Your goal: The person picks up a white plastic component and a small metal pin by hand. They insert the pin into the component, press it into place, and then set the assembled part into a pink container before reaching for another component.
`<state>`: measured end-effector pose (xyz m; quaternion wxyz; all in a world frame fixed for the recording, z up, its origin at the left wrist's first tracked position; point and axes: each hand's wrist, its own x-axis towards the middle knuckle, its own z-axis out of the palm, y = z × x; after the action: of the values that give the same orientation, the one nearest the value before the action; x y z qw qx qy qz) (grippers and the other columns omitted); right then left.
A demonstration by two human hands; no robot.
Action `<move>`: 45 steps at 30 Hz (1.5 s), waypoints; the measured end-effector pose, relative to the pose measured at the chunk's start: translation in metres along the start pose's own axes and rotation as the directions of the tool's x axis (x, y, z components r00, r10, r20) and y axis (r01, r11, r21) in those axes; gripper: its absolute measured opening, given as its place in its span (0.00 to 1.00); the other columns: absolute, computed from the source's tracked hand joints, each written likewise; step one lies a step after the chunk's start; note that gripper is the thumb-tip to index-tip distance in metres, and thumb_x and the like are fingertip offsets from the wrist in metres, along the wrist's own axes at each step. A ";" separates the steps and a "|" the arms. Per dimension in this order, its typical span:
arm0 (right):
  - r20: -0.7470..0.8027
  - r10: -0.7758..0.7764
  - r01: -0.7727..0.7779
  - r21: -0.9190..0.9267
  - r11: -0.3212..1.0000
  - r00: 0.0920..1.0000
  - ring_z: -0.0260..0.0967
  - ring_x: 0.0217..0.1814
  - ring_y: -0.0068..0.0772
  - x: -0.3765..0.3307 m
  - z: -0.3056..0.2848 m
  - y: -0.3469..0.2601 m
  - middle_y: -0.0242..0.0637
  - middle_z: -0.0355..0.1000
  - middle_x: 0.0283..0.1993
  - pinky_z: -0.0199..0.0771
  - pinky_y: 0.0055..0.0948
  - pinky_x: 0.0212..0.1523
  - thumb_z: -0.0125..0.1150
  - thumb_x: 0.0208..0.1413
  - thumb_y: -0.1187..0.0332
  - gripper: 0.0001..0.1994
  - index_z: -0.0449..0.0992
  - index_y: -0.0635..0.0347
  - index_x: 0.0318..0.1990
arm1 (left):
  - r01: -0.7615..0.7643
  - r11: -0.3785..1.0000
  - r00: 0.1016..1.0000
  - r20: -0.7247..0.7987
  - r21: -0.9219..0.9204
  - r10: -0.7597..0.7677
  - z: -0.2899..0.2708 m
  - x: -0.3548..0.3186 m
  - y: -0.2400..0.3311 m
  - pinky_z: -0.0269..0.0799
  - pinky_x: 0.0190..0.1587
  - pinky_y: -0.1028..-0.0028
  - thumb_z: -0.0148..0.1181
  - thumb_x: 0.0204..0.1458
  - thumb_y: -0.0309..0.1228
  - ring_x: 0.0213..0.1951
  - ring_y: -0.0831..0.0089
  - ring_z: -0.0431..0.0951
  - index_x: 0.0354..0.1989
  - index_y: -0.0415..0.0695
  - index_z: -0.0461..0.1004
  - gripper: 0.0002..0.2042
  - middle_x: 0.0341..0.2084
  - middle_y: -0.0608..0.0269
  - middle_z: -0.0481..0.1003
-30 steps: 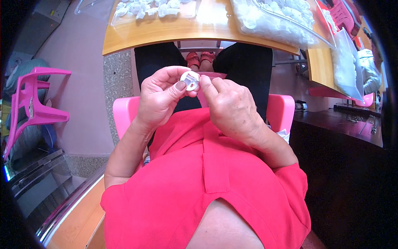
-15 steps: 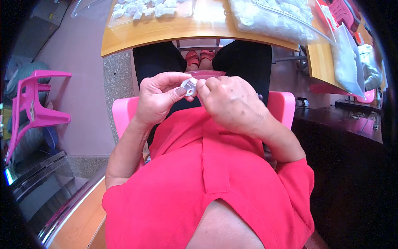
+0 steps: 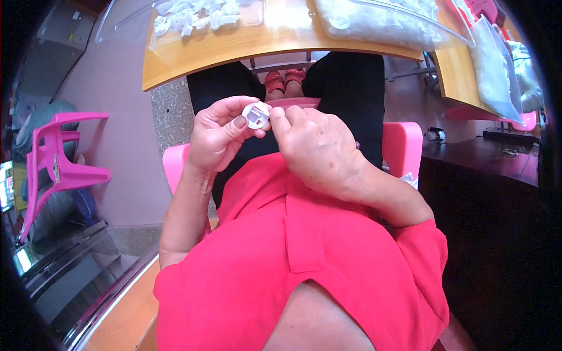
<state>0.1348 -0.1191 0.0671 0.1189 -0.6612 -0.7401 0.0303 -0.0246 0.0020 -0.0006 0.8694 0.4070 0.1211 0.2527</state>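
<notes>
My left hand (image 3: 219,137) and right hand (image 3: 316,149) together pinch a small round white plastic part (image 3: 256,114) over my lap, near the wooden table (image 3: 234,50).

Bright, even daylight, soft shadows — glare whitens the table (image 3: 234,50) top; fisheye bends and darkens the rim.

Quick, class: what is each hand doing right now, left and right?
Left hand: closed on the small round white part, thumb across its face.
Right hand: fingertips pinch the same part's right edge.
</notes>
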 end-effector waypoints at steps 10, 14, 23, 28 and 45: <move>-0.112 -0.051 0.018 -0.283 0.959 0.992 0.68 0.23 0.29 0.001 0.011 -0.009 0.36 0.67 0.24 0.71 0.25 0.20 0.54 0.48 0.71 0.09 0.72 0.66 0.35 | -0.038 0.991 0.997 -0.062 0.126 0.046 0.003 -0.002 -0.005 0.78 0.44 0.69 0.57 0.54 0.22 0.42 0.66 0.78 0.50 0.31 0.70 0.15 0.42 0.49 0.76; -0.053 -0.121 0.100 -0.297 0.950 0.991 0.70 0.23 0.32 0.003 0.004 -0.003 0.38 0.68 0.23 0.71 0.27 0.21 0.54 0.48 0.71 0.08 0.72 0.66 0.34 | -0.085 0.974 0.993 -0.067 0.208 0.101 0.007 -0.003 -0.006 0.78 0.43 0.69 0.58 0.53 0.21 0.41 0.66 0.78 0.49 0.30 0.71 0.15 0.41 0.49 0.76; 0.193 -0.180 0.148 0.170 0.974 0.965 0.74 0.31 0.44 0.015 -0.002 0.026 0.45 0.74 0.28 0.74 0.38 0.34 0.55 0.45 0.74 0.07 0.71 0.66 0.33 | -0.110 0.967 0.994 0.045 0.231 0.102 0.003 -0.003 0.000 0.77 0.43 0.68 0.59 0.51 0.19 0.39 0.64 0.78 0.47 0.30 0.72 0.15 0.39 0.47 0.76; 0.166 -0.198 0.168 0.177 0.970 0.966 0.74 0.30 0.44 0.013 0.003 0.027 0.45 0.73 0.27 0.74 0.38 0.33 0.55 0.45 0.74 0.06 0.71 0.65 0.32 | -0.043 0.988 0.999 0.036 0.146 0.039 0.004 -0.004 -0.002 0.77 0.43 0.68 0.59 0.51 0.20 0.38 0.65 0.78 0.49 0.30 0.71 0.16 0.40 0.49 0.76; -0.175 0.044 -0.015 0.163 0.987 0.984 0.73 0.26 0.40 0.007 0.036 0.001 0.44 0.70 0.25 0.74 0.34 0.25 0.52 0.48 0.74 0.08 0.66 0.66 0.36 | -0.118 0.991 0.981 -0.150 0.064 0.127 0.006 0.002 -0.001 0.77 0.46 0.70 0.59 0.51 0.18 0.39 0.68 0.78 0.50 0.34 0.71 0.16 0.41 0.51 0.76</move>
<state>0.1269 -0.1084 0.0330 0.2371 -0.6604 -0.7117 0.0325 -0.0203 -0.0017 0.0022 0.8287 0.4167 0.1693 0.3330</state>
